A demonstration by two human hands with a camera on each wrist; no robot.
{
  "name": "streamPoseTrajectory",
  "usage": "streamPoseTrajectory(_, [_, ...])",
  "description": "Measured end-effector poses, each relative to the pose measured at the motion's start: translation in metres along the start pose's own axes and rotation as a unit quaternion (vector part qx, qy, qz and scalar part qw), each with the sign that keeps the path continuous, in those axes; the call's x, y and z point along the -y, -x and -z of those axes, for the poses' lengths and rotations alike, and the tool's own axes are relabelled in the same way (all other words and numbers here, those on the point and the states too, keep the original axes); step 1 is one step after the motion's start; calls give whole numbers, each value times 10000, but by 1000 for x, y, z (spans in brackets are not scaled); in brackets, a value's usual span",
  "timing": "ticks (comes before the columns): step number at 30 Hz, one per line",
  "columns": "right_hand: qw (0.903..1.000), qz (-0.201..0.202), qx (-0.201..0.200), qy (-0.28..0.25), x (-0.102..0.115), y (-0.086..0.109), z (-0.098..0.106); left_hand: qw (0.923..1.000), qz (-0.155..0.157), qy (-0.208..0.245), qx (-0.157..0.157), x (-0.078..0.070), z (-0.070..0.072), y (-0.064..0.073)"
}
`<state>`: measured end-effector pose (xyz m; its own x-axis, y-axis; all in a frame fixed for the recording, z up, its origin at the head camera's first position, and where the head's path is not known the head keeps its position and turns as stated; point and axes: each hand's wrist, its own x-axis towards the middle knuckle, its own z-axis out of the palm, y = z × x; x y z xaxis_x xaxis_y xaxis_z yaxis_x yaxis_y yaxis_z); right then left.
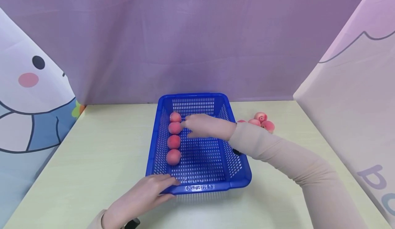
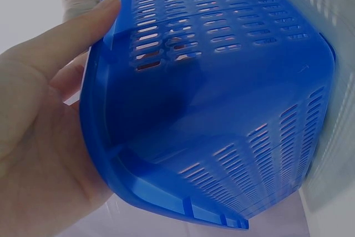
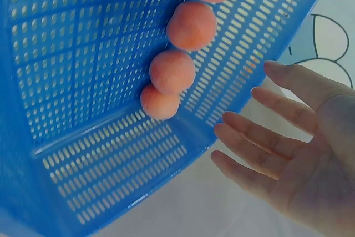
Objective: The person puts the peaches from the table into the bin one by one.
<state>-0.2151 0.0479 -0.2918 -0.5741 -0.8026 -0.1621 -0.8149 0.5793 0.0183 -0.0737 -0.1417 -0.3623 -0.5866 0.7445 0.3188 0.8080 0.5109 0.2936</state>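
Observation:
A blue plastic basket (image 1: 203, 188) with slotted walls stands on the table. Along its left wall, inside, several pinkish-red peaches (image 1: 174, 157) lie in a row from front to back. My left hand (image 1: 152, 189) grips the basket's near left corner; the left wrist view shows the thumb (image 2: 100, 20) against the outside of the rim, with the other fingers mostly hidden behind it. Over the basket's far half is my right hand (image 1: 203, 124), beside the row's farther peaches. In the right wrist view, its fingers (image 3: 255, 131) are spread and hold nothing.
More peaches (image 1: 267, 126) sit in a group on the table right of the basket, partly hidden by the right sleeve (image 1: 277, 150). The pale table (image 1: 102, 136) ends at a purple cloth backdrop (image 1: 197, 44), with printed cloth walls on both sides.

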Motion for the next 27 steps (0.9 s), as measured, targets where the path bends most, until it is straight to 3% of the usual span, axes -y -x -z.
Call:
streamPoseTrajectory(13, [9987,-465,-72,-216,-22,14,19,9997,151,91,160,0,1,0])
streamPoseTrajectory(27, [9902,-1207,-240,-655,-63,37,24,10000,30,35,23,1,1,1])
